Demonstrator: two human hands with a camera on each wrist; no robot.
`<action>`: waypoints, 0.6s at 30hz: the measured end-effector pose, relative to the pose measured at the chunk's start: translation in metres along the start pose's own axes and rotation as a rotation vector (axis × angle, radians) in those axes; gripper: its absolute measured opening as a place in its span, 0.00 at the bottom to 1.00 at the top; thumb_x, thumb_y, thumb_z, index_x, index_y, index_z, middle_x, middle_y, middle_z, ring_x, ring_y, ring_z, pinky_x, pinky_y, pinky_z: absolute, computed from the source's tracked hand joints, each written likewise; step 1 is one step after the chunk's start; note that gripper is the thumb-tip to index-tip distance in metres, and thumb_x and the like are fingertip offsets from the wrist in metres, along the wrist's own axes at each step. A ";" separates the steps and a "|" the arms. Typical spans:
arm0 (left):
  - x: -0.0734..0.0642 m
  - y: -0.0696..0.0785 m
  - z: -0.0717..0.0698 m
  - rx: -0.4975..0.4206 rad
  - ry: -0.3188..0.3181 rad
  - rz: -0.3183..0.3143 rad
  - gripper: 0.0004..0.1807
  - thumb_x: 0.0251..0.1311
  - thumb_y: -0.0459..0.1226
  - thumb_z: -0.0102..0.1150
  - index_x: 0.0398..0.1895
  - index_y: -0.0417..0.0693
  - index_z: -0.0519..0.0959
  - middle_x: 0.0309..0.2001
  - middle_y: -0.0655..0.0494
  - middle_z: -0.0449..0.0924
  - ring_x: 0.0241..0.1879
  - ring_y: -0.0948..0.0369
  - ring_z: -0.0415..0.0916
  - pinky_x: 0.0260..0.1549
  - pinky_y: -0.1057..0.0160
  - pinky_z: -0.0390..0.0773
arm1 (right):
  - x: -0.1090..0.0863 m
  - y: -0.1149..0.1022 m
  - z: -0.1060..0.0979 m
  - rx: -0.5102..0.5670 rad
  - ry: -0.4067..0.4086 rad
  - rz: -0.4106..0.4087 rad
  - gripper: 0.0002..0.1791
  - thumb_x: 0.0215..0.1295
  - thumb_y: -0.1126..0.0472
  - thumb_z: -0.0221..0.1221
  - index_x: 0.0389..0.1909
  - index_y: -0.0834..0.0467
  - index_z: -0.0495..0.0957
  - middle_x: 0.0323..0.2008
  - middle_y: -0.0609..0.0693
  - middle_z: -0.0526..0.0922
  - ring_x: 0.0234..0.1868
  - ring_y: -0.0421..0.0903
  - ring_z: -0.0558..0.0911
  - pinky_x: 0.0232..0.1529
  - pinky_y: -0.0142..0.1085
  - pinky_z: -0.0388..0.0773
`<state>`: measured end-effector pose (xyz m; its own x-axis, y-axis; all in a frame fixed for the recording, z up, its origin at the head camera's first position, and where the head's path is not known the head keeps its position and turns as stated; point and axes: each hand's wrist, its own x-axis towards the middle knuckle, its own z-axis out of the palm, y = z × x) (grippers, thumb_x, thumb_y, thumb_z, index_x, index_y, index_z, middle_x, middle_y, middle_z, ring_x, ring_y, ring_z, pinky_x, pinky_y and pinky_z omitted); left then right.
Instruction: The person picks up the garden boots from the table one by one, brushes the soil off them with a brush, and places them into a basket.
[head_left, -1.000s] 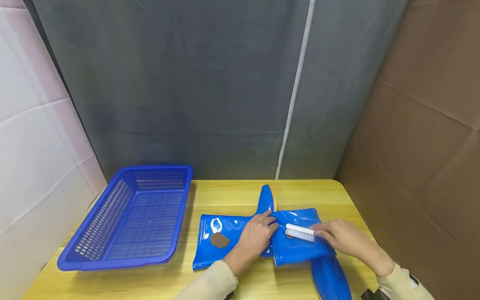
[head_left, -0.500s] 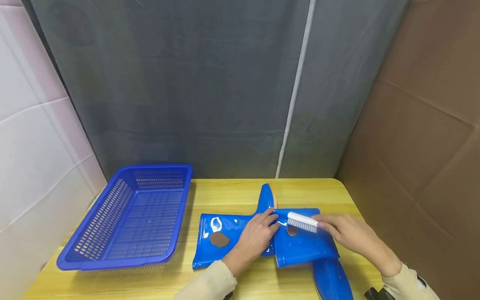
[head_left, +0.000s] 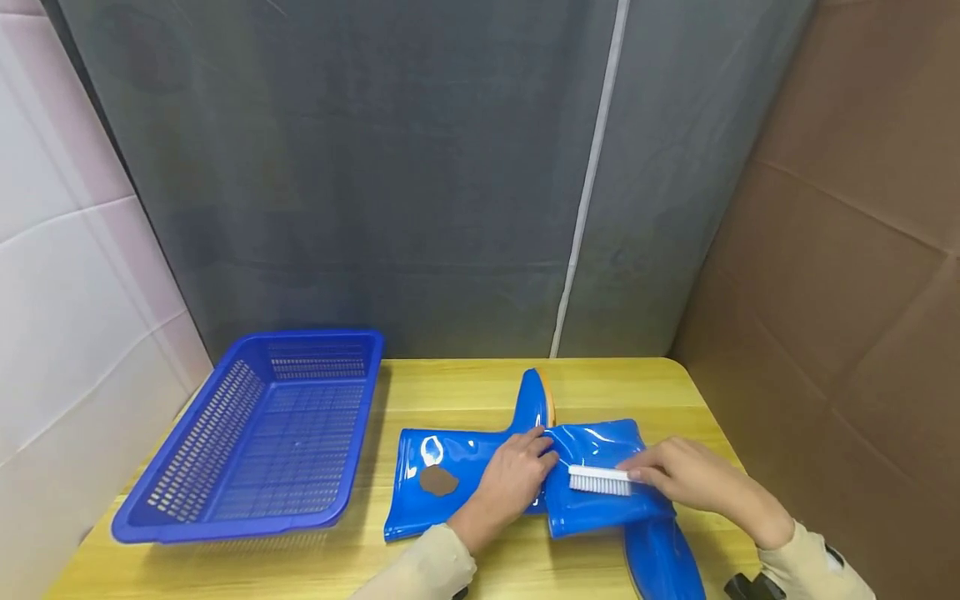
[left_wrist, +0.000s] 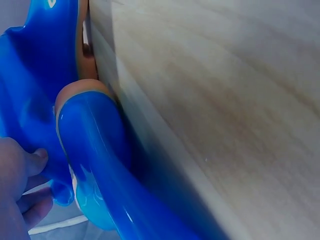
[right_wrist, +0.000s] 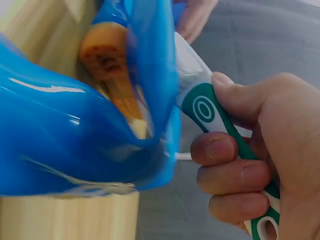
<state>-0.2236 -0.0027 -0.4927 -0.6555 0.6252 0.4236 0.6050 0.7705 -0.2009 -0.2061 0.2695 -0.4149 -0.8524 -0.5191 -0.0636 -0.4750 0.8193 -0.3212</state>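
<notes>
Two shiny blue rain boots lie on their sides. The right boot (head_left: 600, 518) points its toe toward me, its shaft end beside the left boot's foot. My left hand (head_left: 517, 473) pinches the right boot's rim; in the left wrist view the thumb (left_wrist: 40, 156) and fingers are on either side of it. My right hand (head_left: 693, 475) grips a scrub brush (head_left: 600, 479), whose white bristles meet the right boot's shaft. Its green and white handle (right_wrist: 215, 115) shows in the right wrist view. On the left boot (head_left: 408, 517) is a brown patch (head_left: 438, 480).
A blue plastic basket (head_left: 348, 467) stands at the left of the yellow wood-grain table (head_left: 450, 392). A grey curtain (head_left: 375, 183) hangs behind, with a white cloth (head_left: 82, 250) on the left and a brown one (head_left: 847, 250) on the right.
The brush lifted toward the far side of the boot shaft, uncovering a brown spot, then came back down nearer me; that spot is now out of sight. The left hand stays nearly still.
</notes>
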 end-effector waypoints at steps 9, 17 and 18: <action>-0.001 -0.005 -0.005 0.014 0.050 0.028 0.15 0.61 0.46 0.65 0.51 0.58 0.85 0.59 0.59 0.82 0.66 0.57 0.74 0.62 0.59 0.77 | 0.005 -0.001 -0.002 -0.166 0.136 0.069 0.15 0.69 0.52 0.59 0.54 0.47 0.84 0.43 0.45 0.89 0.28 0.33 0.76 0.26 0.27 0.70; -0.002 -0.003 -0.001 0.027 0.054 0.045 0.18 0.59 0.50 0.67 0.52 0.60 0.84 0.59 0.60 0.82 0.66 0.57 0.74 0.62 0.58 0.78 | -0.005 -0.006 -0.002 0.032 -0.027 0.020 0.15 0.71 0.48 0.56 0.50 0.47 0.86 0.45 0.44 0.89 0.39 0.34 0.82 0.39 0.31 0.80; -0.002 -0.004 0.000 0.023 0.057 0.040 0.18 0.59 0.50 0.67 0.53 0.60 0.84 0.60 0.59 0.82 0.66 0.57 0.74 0.62 0.58 0.77 | -0.006 -0.007 -0.003 0.055 -0.041 -0.004 0.16 0.71 0.46 0.55 0.49 0.46 0.86 0.45 0.43 0.89 0.40 0.34 0.82 0.40 0.32 0.81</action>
<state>-0.2244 -0.0071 -0.4928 -0.6042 0.6477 0.4642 0.6191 0.7483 -0.2383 -0.1981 0.2679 -0.4095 -0.8402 -0.5329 -0.1004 -0.4648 0.8031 -0.3727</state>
